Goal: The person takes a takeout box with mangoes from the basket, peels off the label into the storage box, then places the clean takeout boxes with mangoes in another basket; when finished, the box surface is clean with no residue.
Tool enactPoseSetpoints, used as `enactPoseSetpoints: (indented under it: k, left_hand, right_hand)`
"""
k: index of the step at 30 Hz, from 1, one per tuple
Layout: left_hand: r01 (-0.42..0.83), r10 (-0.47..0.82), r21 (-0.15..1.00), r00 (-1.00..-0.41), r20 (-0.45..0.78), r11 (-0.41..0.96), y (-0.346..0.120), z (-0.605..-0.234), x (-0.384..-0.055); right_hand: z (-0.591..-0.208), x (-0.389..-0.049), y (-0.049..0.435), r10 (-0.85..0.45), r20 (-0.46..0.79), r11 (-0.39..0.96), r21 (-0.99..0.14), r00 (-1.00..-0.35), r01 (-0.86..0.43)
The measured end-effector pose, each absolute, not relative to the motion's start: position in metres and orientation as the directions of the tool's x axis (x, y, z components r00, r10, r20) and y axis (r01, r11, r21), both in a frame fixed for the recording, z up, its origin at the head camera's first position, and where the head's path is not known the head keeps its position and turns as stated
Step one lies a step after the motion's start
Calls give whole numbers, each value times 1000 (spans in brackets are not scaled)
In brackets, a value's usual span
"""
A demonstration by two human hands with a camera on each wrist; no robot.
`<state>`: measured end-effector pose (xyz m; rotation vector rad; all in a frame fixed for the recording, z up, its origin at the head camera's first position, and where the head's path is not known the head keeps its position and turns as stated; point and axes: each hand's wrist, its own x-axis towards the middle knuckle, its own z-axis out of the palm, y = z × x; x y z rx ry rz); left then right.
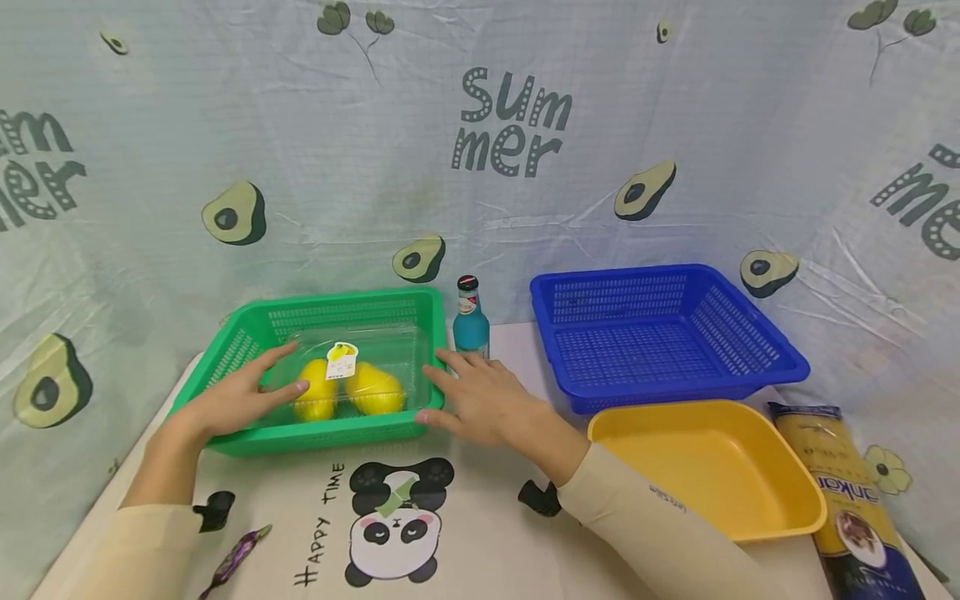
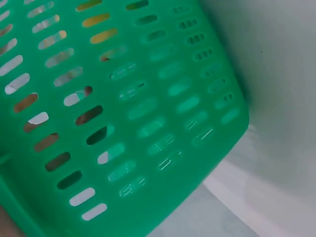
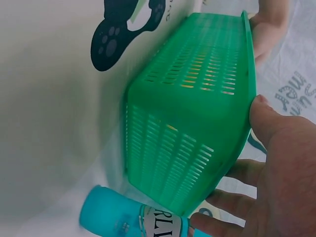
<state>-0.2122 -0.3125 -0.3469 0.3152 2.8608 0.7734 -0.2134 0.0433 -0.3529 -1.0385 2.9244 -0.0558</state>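
Note:
In the head view a green basket [image 1: 315, 432] stands on the left of the table, with a clear plastic box [image 1: 401, 350] inside. Two yellow fruits [image 1: 375, 390] show through the box, which bears a white label [image 1: 342, 360]. My left hand [image 1: 238, 398] lies across the basket's left side, fingers stretched toward the box; whether it touches the box I cannot tell. My right hand [image 1: 483, 398] is at the basket's right rim, fingers spread. In the right wrist view its thumb [image 3: 266, 118] is against the rim, and a fingertip is close to a blue bottle [image 3: 113, 210].
A blue basket [image 1: 562, 358] stands at the back right, with a yellow tray [image 1: 705, 467] before it. A gold-and-blue packet [image 1: 847, 500] lies at the far right. Near the left forearm is a small purple wrapped item [image 1: 236, 560]. A printed curtain [image 1: 510, 225] hangs behind.

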Motion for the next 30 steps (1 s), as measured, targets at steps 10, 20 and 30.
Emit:
enactPoseSetpoints:
  k: [10,20,30]
  left_hand:
    - [187,245,573,-969,-24,798,-318,-336,-211]
    - [126,204,641,-978,-48,757,-314,-319,-206]
    - [174,147,641,-985,95,748,-313,-305,-196]
  right_hand:
    - [-351,-212,43,-630,-17,776,-51,-776,-629]
    - [-354,-214,44,-631,-9,775,-36,-776,-630]
    - [-355,-214,44,-648,9,761,-39,-761,-648]
